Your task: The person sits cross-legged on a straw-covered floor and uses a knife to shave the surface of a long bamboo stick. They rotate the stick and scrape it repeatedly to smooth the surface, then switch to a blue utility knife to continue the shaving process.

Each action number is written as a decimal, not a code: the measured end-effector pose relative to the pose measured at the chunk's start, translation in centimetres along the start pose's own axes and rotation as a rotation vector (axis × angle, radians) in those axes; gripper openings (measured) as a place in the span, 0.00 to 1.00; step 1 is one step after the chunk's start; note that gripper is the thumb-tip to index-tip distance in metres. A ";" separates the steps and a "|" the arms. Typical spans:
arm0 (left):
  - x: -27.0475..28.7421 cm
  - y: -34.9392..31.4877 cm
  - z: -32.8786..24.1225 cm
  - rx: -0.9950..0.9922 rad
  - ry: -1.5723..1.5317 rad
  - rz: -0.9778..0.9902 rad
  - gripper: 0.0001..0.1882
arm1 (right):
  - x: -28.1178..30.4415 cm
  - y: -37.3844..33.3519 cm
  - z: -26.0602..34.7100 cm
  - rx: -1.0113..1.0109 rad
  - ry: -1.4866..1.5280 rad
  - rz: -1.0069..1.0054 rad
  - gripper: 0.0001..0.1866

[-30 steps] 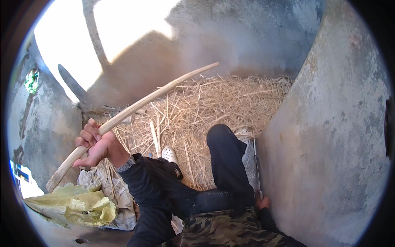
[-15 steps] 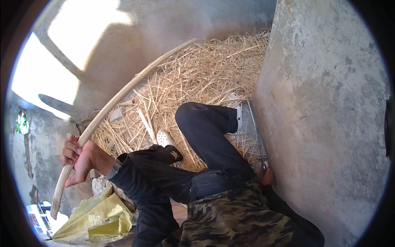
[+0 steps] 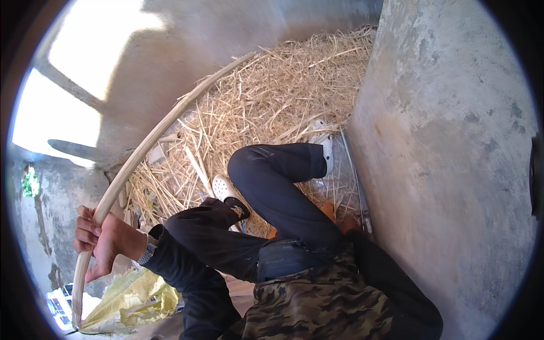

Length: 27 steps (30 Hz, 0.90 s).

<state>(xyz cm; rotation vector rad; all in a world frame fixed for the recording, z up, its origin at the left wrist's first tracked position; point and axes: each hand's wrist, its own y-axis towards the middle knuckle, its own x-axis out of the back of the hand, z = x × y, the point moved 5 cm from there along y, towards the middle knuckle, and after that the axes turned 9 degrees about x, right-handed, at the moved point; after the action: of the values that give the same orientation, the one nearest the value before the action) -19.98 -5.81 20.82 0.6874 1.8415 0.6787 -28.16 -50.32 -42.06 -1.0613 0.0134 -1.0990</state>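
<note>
A long, pale, curved wooden strip (image 3: 148,140) reaches from the lower left up to the pile of straw-like shavings (image 3: 300,85). Its lower part lies in my left hand (image 3: 106,237), the fingers closed around it and a band at the wrist. My right hand (image 3: 348,224) is low beside my thigh, near the right wall. Next to it is a thin metal rod (image 3: 353,161) along the foot of that wall. My knee and sleeve hide most of the right fingers, so their grip does not show. Something orange (image 3: 328,210) shows just beside this hand.
A rough concrete wall (image 3: 447,141) stands close on my right, another wall (image 3: 187,39) at the back. A yellow sack (image 3: 133,297) lies at lower left. Shorter pale pieces (image 3: 196,165) lie near my left clog (image 3: 224,187). Sunlight falls on the back wall.
My left hand has moved slightly left and down with the wooden strip. The right hand has shifted up and left, away from the rod's lower end and closer to my thigh.
</note>
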 end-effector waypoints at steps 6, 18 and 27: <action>-1.7 -1.9 2.1 0.093 -0.110 0.044 0.36 | -4.6 3.5 -6.5 0.155 -0.105 -0.042 0.22; 0.6 -1.3 -0.9 -0.016 0.006 -0.079 0.26 | 1.3 0.5 -4.7 0.380 -0.553 0.288 0.19; 1.8 -0.4 -2.9 0.043 -0.194 -0.085 0.26 | -5.8 9.0 -6.2 0.203 -0.406 0.069 0.21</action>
<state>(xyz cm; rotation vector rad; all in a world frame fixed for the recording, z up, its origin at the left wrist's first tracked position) -23.29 -5.23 20.39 0.6746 1.7000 0.4997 -27.70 -49.99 -54.48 -1.0740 -0.3756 -0.7895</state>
